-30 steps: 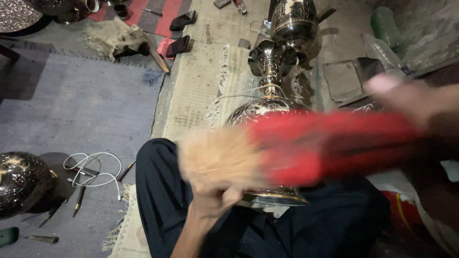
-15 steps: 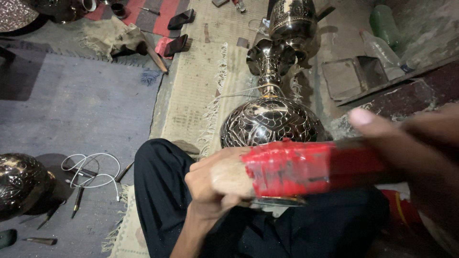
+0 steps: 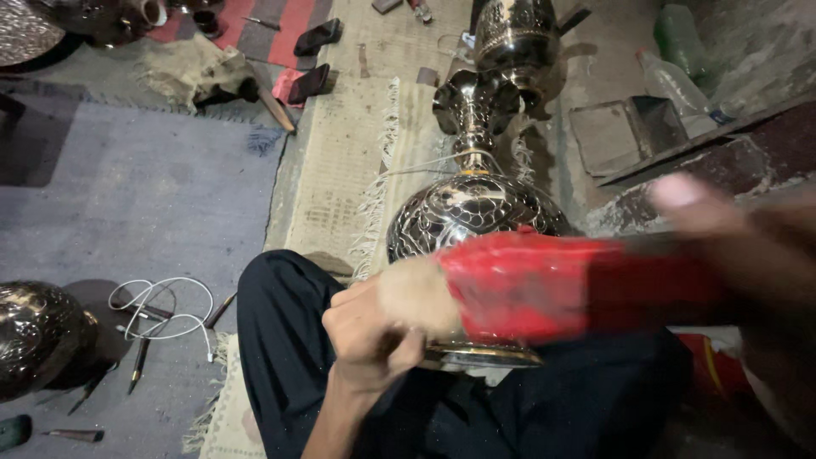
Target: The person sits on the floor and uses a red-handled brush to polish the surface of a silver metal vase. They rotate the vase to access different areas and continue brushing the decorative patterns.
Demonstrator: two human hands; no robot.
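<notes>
**Across the lap, lower centre: an engraved vase under a moving brush**

Across the lap at lower centre of the frame lies an engraved metal vase (image 3: 476,212), its round belly at mid-frame, its neck pointing up the frame toward a second metal vessel (image 3: 517,34) at top centre. The left hand (image 3: 382,327) is clenched at the vase's foot rim, its grip closed on that rim or something thin beside it; which one, I cannot tell. The right hand (image 3: 731,246), at the right edge, is blurred; its grip appears closed on the end of a red-handled brush (image 3: 561,285) that crosses the vase's lower body, though the blur hides the fingers.

Risks, as I judge them: the vase rests on the thighs rather than on a flat base, so a hard sideways stroke could roll it off toward the fringed mat (image 3: 340,161). The flared mouth sits just beside the second vessel, so a push up the frame could knock the two together and dent the engraved work. The brush passes close to the left knuckles. A white cable (image 3: 161,306) and loose hand tools (image 3: 140,361) lie on the blue rug (image 3: 144,195) at lower left, well apart.
</notes>
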